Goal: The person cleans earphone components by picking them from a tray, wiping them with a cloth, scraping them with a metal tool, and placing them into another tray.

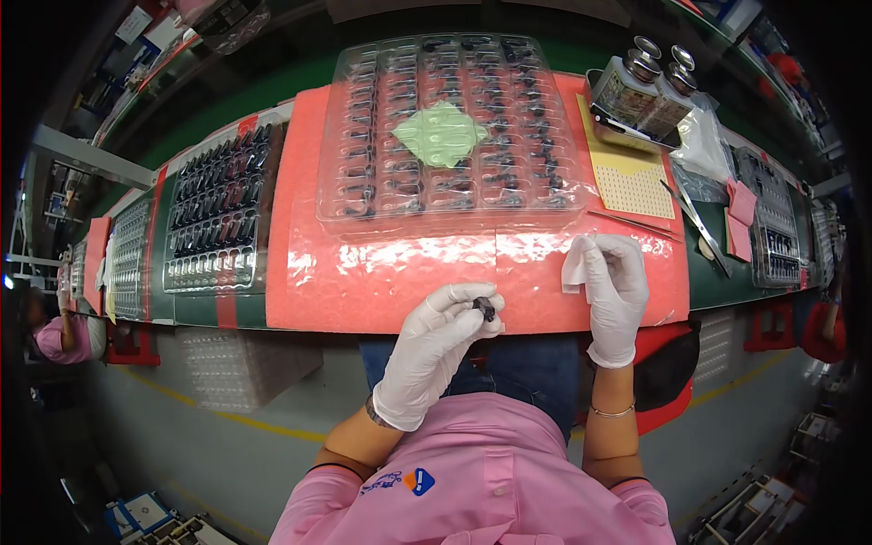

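Note:
In white gloves, both hands are over the near edge of a pink foam mat [391, 295]. Between its thumb and fingers my left hand [434, 350] pinches a small black part [487, 309]; its exact kind is too small to make out. My right hand [618, 295], off to the right, is closed on a thin white wipe [575, 265] that hangs from the fingertips. Beyond them lies a clear plastic tray [363, 225] with rows of similar dark parts, and a pale green sheet [440, 133] rests on its middle.
Two metal-topped bottles [636, 82] stand in a holder at the back right, by a yellow dotted sheet [627, 177]. Tweezers [636, 224] and scissors [699, 227] lie nearby. Another tray of black parts [218, 209] sits at left. Other people [68, 336] sit along the bench.

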Motion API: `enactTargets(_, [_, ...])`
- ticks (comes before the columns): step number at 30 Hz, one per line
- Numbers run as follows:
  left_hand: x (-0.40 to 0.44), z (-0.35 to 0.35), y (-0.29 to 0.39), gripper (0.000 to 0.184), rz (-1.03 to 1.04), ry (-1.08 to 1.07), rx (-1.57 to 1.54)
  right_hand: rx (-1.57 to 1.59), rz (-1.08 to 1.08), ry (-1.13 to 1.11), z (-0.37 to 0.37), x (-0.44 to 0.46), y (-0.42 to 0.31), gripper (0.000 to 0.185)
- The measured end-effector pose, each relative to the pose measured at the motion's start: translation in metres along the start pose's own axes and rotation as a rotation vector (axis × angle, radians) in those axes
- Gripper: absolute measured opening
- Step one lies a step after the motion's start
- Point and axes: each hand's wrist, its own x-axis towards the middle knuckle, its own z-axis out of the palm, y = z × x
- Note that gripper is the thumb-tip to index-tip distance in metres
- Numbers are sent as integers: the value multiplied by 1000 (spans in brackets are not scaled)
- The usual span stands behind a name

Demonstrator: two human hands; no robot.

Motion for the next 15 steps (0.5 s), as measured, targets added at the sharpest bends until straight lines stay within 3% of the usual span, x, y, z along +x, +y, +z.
enactTargets(6, [-2, 3, -3, 29, 19, -7, 59, 189, 23, 40, -3, 0, 7, 7])
enactTargets(15, [-10, 7, -6, 29, 25, -25, 27, 182, -8, 4, -7, -1, 4, 8])
